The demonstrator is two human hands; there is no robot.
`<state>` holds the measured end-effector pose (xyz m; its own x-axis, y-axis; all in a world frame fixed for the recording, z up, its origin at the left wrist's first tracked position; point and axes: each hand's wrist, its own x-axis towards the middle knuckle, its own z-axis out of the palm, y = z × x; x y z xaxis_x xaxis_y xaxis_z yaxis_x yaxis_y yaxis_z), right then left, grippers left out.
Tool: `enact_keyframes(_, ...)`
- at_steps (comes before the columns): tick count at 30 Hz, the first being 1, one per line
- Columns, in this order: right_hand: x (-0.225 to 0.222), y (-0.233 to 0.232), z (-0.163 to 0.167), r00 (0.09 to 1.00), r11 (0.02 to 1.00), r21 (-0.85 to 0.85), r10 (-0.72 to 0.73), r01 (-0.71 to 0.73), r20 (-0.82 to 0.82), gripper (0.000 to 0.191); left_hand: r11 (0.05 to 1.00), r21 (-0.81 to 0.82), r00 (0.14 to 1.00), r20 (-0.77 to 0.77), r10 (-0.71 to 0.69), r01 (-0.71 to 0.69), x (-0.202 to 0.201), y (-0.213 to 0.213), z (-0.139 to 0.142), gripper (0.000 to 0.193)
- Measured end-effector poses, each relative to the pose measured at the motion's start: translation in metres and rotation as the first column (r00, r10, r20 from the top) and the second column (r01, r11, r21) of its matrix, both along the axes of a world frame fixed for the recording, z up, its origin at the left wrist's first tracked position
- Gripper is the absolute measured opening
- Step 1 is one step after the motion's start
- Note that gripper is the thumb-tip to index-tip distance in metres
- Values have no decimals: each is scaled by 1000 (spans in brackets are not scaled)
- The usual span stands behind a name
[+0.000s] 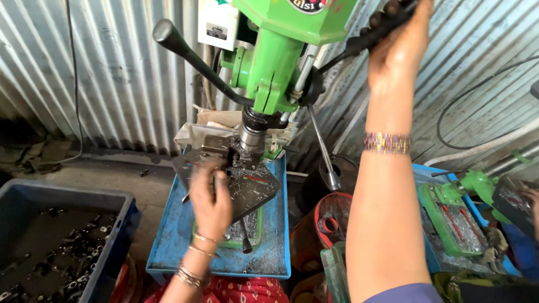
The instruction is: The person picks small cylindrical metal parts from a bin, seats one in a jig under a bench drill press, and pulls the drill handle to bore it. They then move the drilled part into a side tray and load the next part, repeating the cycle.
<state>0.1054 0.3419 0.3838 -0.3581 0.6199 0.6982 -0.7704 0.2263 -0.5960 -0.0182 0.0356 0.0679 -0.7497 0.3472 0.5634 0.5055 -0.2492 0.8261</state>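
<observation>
Standing over everything: the green drill press [275, 62] fills the top middle of your view, its head against the corrugated metal wall [112, 73].
Blue tray [168, 241]: it sits under the machine, dusted with metal shavings, with a green base showing inside it.
Grey crate [33, 202]: it lies at your lower left, well apart from the tray, with small dark metal parts in its bottom.
Second green machine [449, 216]: it stands at your far right on another blue tray, and a co-worker's hand [530, 196] shows at the frame edge beside it.
Dark metal work plate [252, 188]: it lies tilted on the drill table directly beneath the chuck [251, 133], covered in bright chips.
Feed handles: one black-knobbed lever [185, 47] sticks out to the upper left; another [382, 25] reaches to the upper right.
Right hand [401, 45]: you have it raised high, fingers curled tight around the upper-right feed handle.
Left hand [210, 199]: it rests on the left part of the work plate, just beside the chuck; it is blurred, the fingers look bent down onto the plate, but you cannot tell whether they pinch anything.
Bangles: you wear a beaded band [386, 142] on the right wrist and thin ones [193, 269] on the left.
</observation>
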Motion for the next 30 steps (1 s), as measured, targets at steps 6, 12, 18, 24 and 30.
enact_keyframes(6,-3,26,-1,998,999,-37,-18,20,66,39,694,709,6,699,-715,125,10,89,-32,82)
enact_keyframes(12,-6,29,-5,998,999,-13,-33,33,45,40,678,716,260,631,-731,166,34,89,-50,64)
enact_keyframes(18,-8,34,-6,996,996,-23,-87,87,34,40,563,686,104,588,-802,462,126,79,-63,69)
enact_keyframes(24,-6,38,-4,997,1000,-10,-28,28,67,39,650,-178,642,-107,-759,739,170,49,-68,56)
enact_keyframes(30,-10,49,-9,997,998,6,-58,58,56,37,630,-697,907,-420,26,-341,71,9,-38,73)
